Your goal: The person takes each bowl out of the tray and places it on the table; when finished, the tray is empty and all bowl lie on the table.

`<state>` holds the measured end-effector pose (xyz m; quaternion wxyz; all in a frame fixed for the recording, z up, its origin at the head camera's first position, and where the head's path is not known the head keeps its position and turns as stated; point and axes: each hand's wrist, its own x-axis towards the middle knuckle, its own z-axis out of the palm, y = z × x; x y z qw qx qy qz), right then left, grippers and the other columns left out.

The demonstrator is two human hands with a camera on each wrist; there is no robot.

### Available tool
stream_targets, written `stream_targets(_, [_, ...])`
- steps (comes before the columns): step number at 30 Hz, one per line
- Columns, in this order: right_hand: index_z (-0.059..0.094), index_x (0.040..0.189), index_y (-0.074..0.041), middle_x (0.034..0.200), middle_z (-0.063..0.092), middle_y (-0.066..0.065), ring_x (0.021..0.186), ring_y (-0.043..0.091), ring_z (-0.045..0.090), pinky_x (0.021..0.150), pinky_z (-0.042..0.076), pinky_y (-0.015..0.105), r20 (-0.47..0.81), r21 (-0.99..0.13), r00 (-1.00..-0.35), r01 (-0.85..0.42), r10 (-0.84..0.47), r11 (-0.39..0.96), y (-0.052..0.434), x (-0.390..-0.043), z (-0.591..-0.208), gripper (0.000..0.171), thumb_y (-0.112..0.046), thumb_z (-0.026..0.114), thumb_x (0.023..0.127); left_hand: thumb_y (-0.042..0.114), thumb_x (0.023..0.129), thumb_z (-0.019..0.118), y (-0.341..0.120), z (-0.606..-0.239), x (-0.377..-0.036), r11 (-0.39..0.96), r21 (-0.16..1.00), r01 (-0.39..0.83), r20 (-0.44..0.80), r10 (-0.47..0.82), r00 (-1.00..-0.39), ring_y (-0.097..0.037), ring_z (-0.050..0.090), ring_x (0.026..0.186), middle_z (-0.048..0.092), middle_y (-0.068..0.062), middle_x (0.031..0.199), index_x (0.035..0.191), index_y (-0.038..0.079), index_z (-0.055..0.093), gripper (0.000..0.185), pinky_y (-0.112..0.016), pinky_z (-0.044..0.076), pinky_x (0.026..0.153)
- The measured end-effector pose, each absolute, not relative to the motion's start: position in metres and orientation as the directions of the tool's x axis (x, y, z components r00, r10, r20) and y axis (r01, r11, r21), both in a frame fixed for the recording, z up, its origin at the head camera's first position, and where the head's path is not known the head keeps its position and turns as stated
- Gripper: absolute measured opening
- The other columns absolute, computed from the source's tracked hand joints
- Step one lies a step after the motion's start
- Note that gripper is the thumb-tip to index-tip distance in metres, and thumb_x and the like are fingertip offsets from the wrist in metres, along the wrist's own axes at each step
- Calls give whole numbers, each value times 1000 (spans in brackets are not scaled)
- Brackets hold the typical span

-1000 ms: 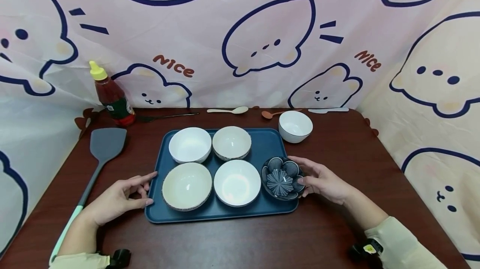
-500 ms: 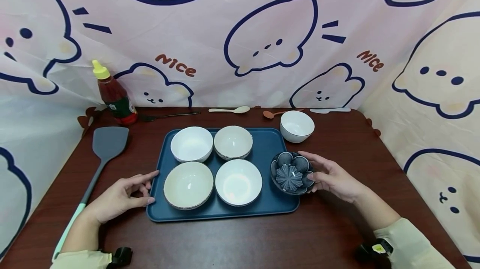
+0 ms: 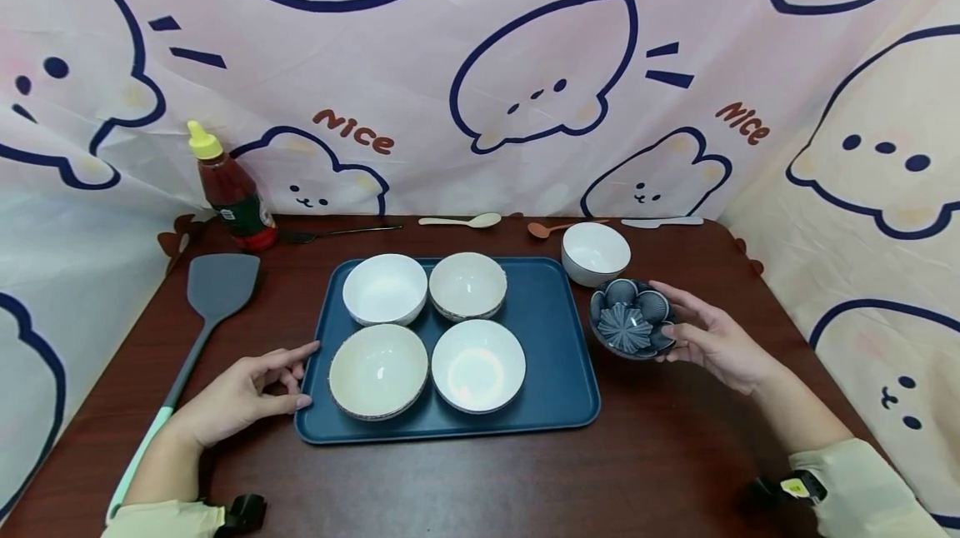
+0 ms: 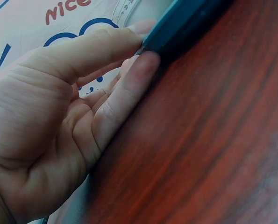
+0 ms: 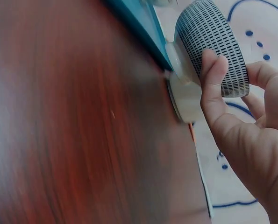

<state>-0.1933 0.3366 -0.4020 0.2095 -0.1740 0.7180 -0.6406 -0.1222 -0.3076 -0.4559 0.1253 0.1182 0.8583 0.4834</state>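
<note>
My right hand (image 3: pixel 708 338) grips a small dark blue bowl with a flower pattern (image 3: pixel 628 319), held above the table just right of the blue tray (image 3: pixel 555 392). In the right wrist view the thumb and fingers (image 5: pixel 213 84) curl round the patterned bowl's side (image 5: pixel 213 42). My left hand (image 3: pixel 255 388) rests on the table at the tray's left edge, fingers (image 4: pixel 124 93) straight and touching the tray rim (image 4: pixel 176 28). Several pale bowls sit on the tray, among them a white one (image 3: pixel 477 365) and a cream one (image 3: pixel 377 370).
A white bowl (image 3: pixel 596 253) stands on the wooden table (image 3: pixel 480 471) just behind the held bowl. A grey spatula (image 3: pixel 213 292) lies at the left, a sauce bottle (image 3: pixel 231 192) at the back left. Spoons (image 3: pixel 461 221) lie along the back edge. Printed curtains surround the table.
My right hand has lifted the dark blue bowl off the tray's right front corner and carried it right and back, beyond the tray. The left hand has stayed put.
</note>
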Motion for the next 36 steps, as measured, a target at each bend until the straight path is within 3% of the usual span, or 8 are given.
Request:
stream_targets(16, [12,161,-15,129,54,1,93,20,74,82,58,29,-113,-993,-908,112,-405,26,395,-227,-411,65,2,41,105,19,86,78,-307,-455,-121,471,878,79,-95,335,-937,-13,60,85,58,-11,99,147,3,48,69,-20,49,75])
stream_targets(26, [8,162,-18,115,65,-1,89,19,74,79,58,27,-181,-981,-944,192,-276,-13,396,-260,-407,70,-3,46,105,20,86,78,-307,-452,-120,493,866,84,-93,323,-942,-13,59,86,58,-10,98,146,4,49,68,-20,48,75])
stream_targets(36, [8,162,-26,124,49,-2,87,16,73,79,57,26,-243,-969,-949,249,-201,-6,395,-279,-407,71,-7,46,105,21,86,79,-307,-452,-120,496,865,73,-102,317,-943,-12,58,86,58,-9,98,146,7,50,68,-21,47,74])
